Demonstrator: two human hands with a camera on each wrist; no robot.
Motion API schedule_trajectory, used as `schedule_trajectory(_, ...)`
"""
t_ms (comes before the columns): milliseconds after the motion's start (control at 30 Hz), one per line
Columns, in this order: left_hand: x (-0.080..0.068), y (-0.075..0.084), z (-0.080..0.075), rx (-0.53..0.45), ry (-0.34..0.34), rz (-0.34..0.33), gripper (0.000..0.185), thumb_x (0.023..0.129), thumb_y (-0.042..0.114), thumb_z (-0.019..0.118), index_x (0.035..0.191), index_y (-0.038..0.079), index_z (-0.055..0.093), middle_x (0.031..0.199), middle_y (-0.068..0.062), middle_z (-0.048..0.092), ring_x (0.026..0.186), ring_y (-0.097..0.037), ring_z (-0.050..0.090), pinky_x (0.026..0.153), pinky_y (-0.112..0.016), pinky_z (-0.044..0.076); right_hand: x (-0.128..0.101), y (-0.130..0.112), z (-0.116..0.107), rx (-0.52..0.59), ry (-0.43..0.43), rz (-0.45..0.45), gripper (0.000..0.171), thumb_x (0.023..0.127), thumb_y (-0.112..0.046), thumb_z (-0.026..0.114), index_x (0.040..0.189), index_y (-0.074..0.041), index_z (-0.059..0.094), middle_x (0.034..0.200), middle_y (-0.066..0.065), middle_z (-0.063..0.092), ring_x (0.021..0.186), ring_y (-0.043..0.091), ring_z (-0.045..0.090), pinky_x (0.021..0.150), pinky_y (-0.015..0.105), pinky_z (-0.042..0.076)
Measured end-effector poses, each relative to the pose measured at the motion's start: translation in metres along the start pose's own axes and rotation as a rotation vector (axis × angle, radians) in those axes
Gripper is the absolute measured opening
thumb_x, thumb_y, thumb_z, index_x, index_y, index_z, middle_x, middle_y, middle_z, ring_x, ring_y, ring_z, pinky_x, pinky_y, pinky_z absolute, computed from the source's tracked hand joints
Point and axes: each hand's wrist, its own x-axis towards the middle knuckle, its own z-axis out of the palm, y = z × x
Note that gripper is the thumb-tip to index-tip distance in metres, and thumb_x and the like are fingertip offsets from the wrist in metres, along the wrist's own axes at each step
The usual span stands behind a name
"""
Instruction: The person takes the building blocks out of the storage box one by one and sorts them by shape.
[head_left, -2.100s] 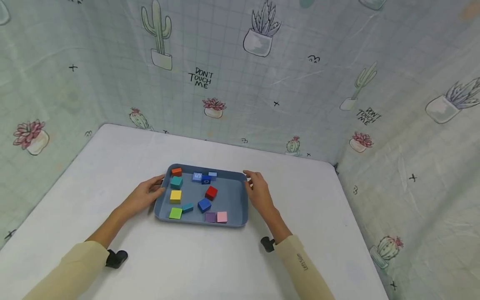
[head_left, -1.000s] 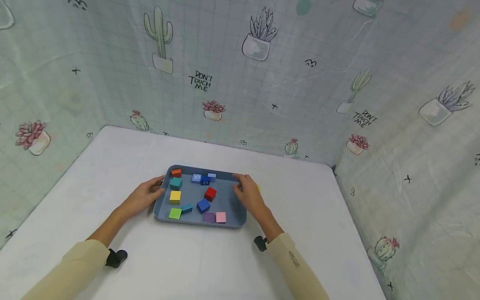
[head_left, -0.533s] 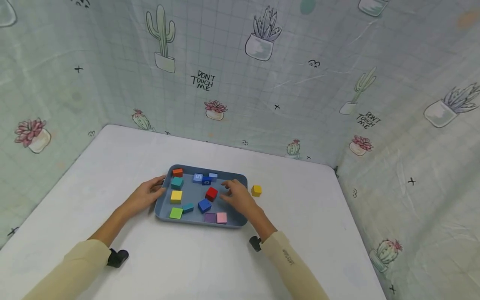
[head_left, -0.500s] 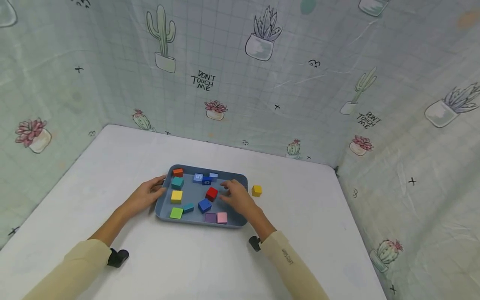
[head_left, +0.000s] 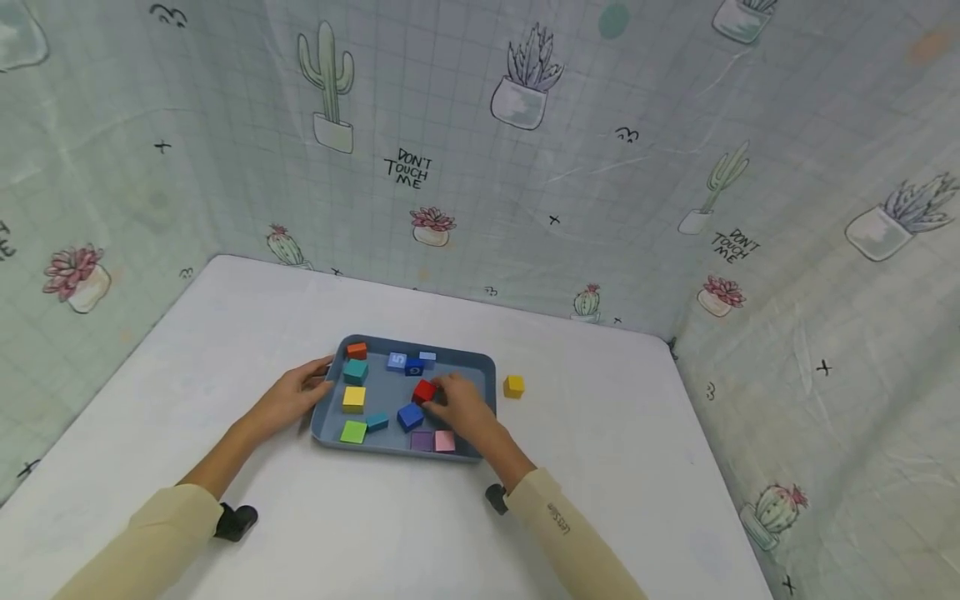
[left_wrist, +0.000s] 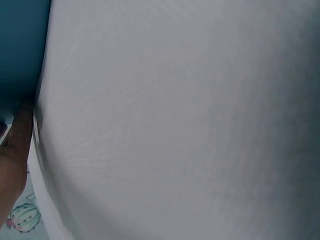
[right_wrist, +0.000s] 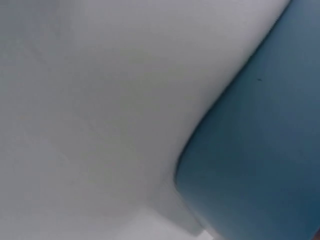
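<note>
A blue-grey tray [head_left: 487, 371] lies on the white table and holds several coloured cubes. My right hand [head_left: 456, 403] reaches into it, its fingers closing round the red cube [head_left: 422, 390]. Beside that cube lie a blue cube [head_left: 408, 416], a purple cube [head_left: 421, 441] and a pink cube [head_left: 445, 441]. My left hand [head_left: 298, 393] rests against the tray's left rim, fingers relaxed, near the teal cube [head_left: 355, 371] and a yellow cube [head_left: 353, 398]. The left wrist view shows only the table and the tray's edge [left_wrist: 20, 50]; the right wrist view shows the tray's wall [right_wrist: 260, 150].
A small yellow cube [head_left: 513, 386] sits on the table just right of the tray. An orange cube [head_left: 356, 350], a green cube [head_left: 352, 431] and two numbered blue cubes [head_left: 405, 362] lie in the tray. Cactus-print cloth walls enclose the table at back and sides.
My right hand has moved left from the tray's right rim into the tray and reached the red cube. The small yellow cube came into sight where that hand was. My left hand stays.
</note>
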Motion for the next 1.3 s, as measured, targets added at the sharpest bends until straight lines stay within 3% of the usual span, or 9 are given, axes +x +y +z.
schedule_trajectory(733, 0.001, -0.002, 0.004, 0.011, -0.013, -0.006, 0.056, 0.098, 0.018, 0.050, 0.145, -0.004, 0.028, 0.139, -0.030, 0.037, 0.120, -0.043, 0.044, 0.098, -0.053, 0.039, -0.010, 0.008, -0.002, 0.093, -0.008, 0.032, 0.040, 0.088, -0.018, 0.068, 0.126, -0.008, 0.056, 0.112, 0.004, 0.062, 0.088, 0.012, 0.056, 0.080, 0.022, 0.051)
schedule_trajectory(1033, 0.002, -0.003, 0.004, 0.020, -0.001, 0.000, 0.057, 0.099, 0.022, 0.049, 0.146, -0.002, 0.027, 0.140, -0.030, 0.036, 0.122, -0.044, 0.043, 0.098, -0.054, 0.039, -0.006, 0.024, -0.031, 0.099, 0.048, 0.049, 0.040, 0.089, -0.017, 0.067, 0.127, -0.006, 0.056, 0.113, 0.007, 0.063, 0.088, 0.015, 0.061, 0.078, 0.022, 0.052)
schedule_trajectory(1300, 0.002, -0.005, 0.001, 0.010, 0.002, -0.006, 0.057, 0.098, 0.022, 0.050, 0.146, -0.001, 0.028, 0.141, -0.029, 0.036, 0.123, -0.043, 0.042, 0.100, -0.053, 0.038, -0.008, 0.040, -0.059, 0.115, 0.032, 0.032, 0.038, 0.088, -0.012, 0.067, 0.125, -0.006, 0.058, 0.112, 0.006, 0.063, 0.090, 0.017, 0.060, 0.080, 0.026, 0.053)
